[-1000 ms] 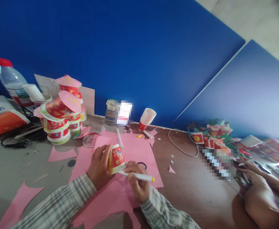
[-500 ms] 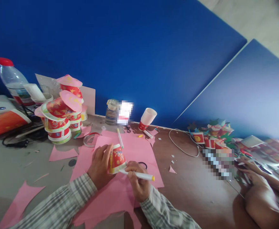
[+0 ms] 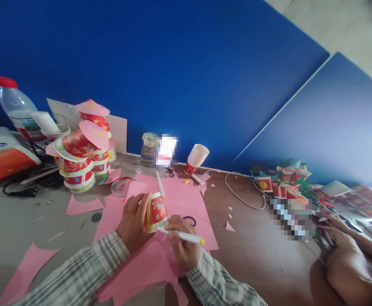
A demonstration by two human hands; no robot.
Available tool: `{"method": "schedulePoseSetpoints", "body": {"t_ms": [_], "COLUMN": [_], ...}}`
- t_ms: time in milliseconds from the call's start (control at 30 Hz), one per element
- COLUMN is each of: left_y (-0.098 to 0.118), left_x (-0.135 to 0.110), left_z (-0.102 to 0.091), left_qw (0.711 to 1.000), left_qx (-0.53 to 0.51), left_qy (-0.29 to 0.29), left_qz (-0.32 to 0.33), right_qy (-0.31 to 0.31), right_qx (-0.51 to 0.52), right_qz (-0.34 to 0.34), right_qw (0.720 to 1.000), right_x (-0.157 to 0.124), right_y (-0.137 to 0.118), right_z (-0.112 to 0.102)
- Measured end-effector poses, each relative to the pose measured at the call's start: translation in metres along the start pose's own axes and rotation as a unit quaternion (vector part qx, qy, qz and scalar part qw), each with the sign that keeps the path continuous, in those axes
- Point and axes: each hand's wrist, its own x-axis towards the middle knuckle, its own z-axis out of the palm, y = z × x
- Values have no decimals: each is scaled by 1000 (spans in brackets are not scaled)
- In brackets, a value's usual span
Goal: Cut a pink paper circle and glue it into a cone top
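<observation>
A red patterned paper cup (image 3: 157, 211) stands tilted and rim down over pink paper (image 3: 179, 197). My left hand (image 3: 135, 221) is closed around the cup's left side, its thumb side partly hidden. In my right hand (image 3: 182, 244) is a white marker (image 3: 187, 236) with a yellow end, its tip at the cup's pale lower rim. Behind the cup a second slim marker (image 3: 159, 184) lies on the pink sheet. A dark ring (image 3: 190, 221) rests just beyond my right hand.
Stacked decorated cups (image 3: 79, 163) with pink tops stand at left, near a plastic bottle (image 3: 20, 110). At the back are a glass jar (image 3: 148, 149) and white cups (image 3: 198, 156). A white cable (image 3: 245, 197) curls rightward. Another person's arm (image 3: 345, 255) is at far right.
The marker in my right hand has shifted slightly left along the cup's rim. The cup and my left hand stay in place.
</observation>
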Motion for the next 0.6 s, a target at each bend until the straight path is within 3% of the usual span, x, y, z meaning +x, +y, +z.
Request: {"method": "schedulePoseSetpoints", "body": {"t_ms": [600], "left_y": [0], "left_x": [-1], "left_z": [0], "left_qw": [1000], "left_qx": [11], "left_qy": [-7], "left_qz": [-2], "right_qy": [-12], "right_qx": [19], "right_qz": [17], "right_qw": [1000], "right_x": [0], "right_y": [4], "right_z": [-2]}}
